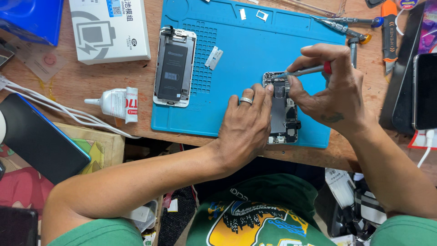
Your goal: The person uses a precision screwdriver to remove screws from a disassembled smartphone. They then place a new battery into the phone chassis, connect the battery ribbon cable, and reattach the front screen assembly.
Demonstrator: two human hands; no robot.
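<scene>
two hands work the opened silver phone chassis on the blue silicone mat. left hand lies flat, fingers spread, pinning it; right hand pinches a slim red-collared screwdriver. best keep the tip upright, pressure light, chassis pinned.

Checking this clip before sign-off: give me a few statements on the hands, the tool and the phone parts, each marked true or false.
1. The right hand holds a screwdriver over the opened phone body. True.
2. The left hand lies flat on the white box. False: it steadies the phone body, and the white box lies untouched.
3. The detached screen panel lies on the blue mat. True.
4. The glue tube stands upright on the mat. False: it lies on its side on the wooden table.
</scene>
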